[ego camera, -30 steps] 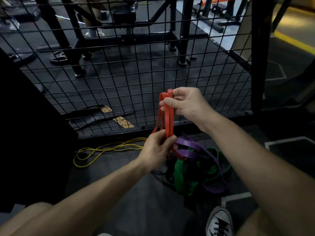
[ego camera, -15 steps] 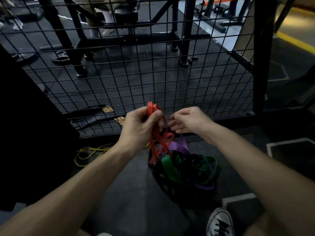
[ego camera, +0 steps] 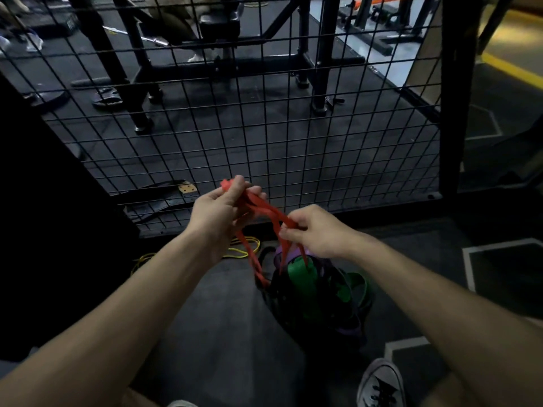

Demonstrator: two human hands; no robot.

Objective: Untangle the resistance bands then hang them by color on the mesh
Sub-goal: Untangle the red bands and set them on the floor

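Since half a second before, both hands had spread apart, drawing the flat red rubber resistance band (ego camera: 266, 211) taut between them. Left hand (ego camera: 219, 211): grip curled round the band's upper end, in front of the black wire mesh panel (ego camera: 293, 127). Right hand (ego camera: 313, 232): grip pinching the band lower down. Red loops hung twisted into the tangled pile of green, purple and black bands (ego camera: 320, 295) on the dark rubber floor (ego camera: 205, 333). Thin yellow band (ego camera: 244, 249) lay at the mesh's lower edge. Open floor remained left of the pile.
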